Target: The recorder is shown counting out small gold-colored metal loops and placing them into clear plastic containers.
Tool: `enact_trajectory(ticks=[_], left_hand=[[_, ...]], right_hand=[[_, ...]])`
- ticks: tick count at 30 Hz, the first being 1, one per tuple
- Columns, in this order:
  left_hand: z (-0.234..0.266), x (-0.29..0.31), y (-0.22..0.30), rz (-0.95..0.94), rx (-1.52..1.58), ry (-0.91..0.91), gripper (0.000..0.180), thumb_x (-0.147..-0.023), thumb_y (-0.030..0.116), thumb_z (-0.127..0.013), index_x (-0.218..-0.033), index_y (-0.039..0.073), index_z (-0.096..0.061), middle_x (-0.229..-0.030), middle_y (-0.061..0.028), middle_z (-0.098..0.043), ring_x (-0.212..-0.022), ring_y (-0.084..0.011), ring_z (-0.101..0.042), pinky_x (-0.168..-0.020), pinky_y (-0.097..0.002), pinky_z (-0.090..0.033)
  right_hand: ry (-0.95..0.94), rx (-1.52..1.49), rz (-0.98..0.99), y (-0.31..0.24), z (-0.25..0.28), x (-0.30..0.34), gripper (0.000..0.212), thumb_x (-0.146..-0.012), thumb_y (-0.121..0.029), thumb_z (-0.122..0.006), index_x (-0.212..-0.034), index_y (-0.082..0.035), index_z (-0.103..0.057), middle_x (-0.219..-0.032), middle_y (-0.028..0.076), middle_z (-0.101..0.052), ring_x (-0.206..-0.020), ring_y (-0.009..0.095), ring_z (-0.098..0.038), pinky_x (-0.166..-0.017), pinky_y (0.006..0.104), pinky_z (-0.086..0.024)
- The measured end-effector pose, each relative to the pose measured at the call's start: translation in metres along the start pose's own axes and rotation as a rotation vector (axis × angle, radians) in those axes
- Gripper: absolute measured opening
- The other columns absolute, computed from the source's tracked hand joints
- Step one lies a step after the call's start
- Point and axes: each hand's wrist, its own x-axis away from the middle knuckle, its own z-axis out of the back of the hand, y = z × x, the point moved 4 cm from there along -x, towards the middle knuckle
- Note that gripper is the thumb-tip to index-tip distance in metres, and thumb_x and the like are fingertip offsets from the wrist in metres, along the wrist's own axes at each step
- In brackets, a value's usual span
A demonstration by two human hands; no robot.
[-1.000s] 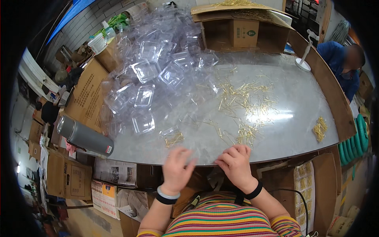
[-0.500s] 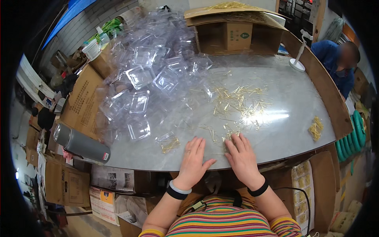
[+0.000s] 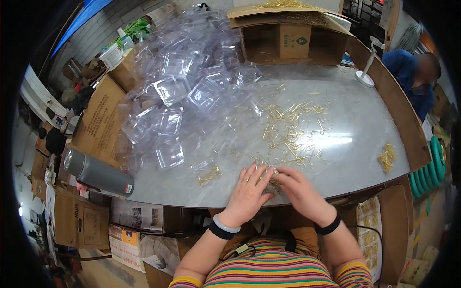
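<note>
Close to the table's near edge, my left hand point(image 3: 248, 194) lies palm down with its fingers stretched out. My right hand point(image 3: 303, 193) is beside it, fingers extended and slightly bent, their tips near the left fingertips. Thin gold wire hooks point(image 3: 261, 160) lie at and just beyond the fingertips; whatever is under the fingers is hidden. Farther out, a loose pile of gold hooks point(image 3: 295, 132) spreads over the grey tabletop point(image 3: 235, 180). Left of my left hand, a clear plastic box point(image 3: 201, 167) lies with gold hooks point(image 3: 210, 176) at it.
A big heap of clear plastic clamshell boxes point(image 3: 170, 91) covers the left side. A grey flask point(image 3: 98, 175) lies at the left edge. Gold hooks in a bundle point(image 3: 387, 157) sit at the right. Cardboard boxes point(image 3: 249, 43) and a white stand point(image 3: 364, 78) are behind. A person point(image 3: 408, 81) sits beyond.
My hands have come together, the left shifting right and slightly forward, the right turning inward. Hooks near the fingertips have been shifted about.
</note>
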Motion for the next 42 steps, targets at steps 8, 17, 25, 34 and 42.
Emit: enact_trajectory(ticks=[8,17,25,34,42], left_hand=[[-0.001,-0.004,0.009,0.026,0.014,0.194,0.049,-0.082,0.024,-0.079,-0.125,0.009,-0.061,-0.125,-0.0193,-0.049,-0.123,-0.0420,-0.047,-0.106,-0.0512,-0.040],[0.000,0.002,0.004,0.092,0.071,0.254,0.049,-0.080,0.023,-0.080,-0.124,0.007,-0.062,-0.131,-0.0214,-0.047,-0.123,-0.0425,-0.047,-0.102,-0.0490,-0.045],[0.000,0.001,0.007,0.048,0.035,0.251,0.049,-0.084,0.024,-0.077,-0.125,0.004,-0.063,-0.133,-0.0218,-0.049,-0.125,-0.0420,-0.048,-0.101,-0.0488,-0.046],[-0.001,0.003,0.005,0.103,0.088,0.288,0.054,-0.085,0.027,-0.076,-0.127,-0.003,-0.058,-0.135,-0.0239,-0.048,-0.126,-0.0433,-0.047,-0.106,-0.0500,-0.041],[-0.008,-0.003,0.008,0.009,-0.107,0.143,0.056,-0.092,0.032,-0.069,-0.134,-0.003,-0.055,-0.141,-0.0252,-0.049,-0.135,-0.0416,-0.044,-0.115,-0.0539,-0.032]], right_hand=[[-0.164,0.475,-0.009,0.055,0.042,-0.044,0.035,-0.085,0.001,-0.052,-0.117,-0.003,-0.064,-0.107,0.016,-0.061,-0.104,0.037,-0.059,-0.092,0.0425,-0.051],[-0.334,0.571,0.243,0.024,-0.020,-0.082,0.022,-0.083,-0.008,-0.062,-0.105,-0.006,-0.065,-0.104,0.011,-0.061,-0.101,0.030,-0.061,-0.080,0.0404,-0.054],[-0.295,0.389,0.438,0.023,-0.036,-0.116,0.021,-0.081,-0.007,-0.065,-0.102,-0.006,-0.066,-0.102,0.009,-0.062,-0.099,0.030,-0.060,-0.086,0.0380,-0.052],[-0.367,0.247,0.176,0.027,0.007,-0.078,0.025,-0.079,0.001,-0.062,-0.103,-0.005,-0.067,-0.101,0.012,-0.063,-0.097,0.033,-0.062,-0.085,0.0412,-0.052],[-0.066,0.419,0.266,0.068,0.028,-0.086,0.028,-0.084,0.002,-0.061,-0.111,0.000,-0.066,-0.107,0.017,-0.064,-0.103,0.036,-0.062,-0.090,0.0414,-0.052]])
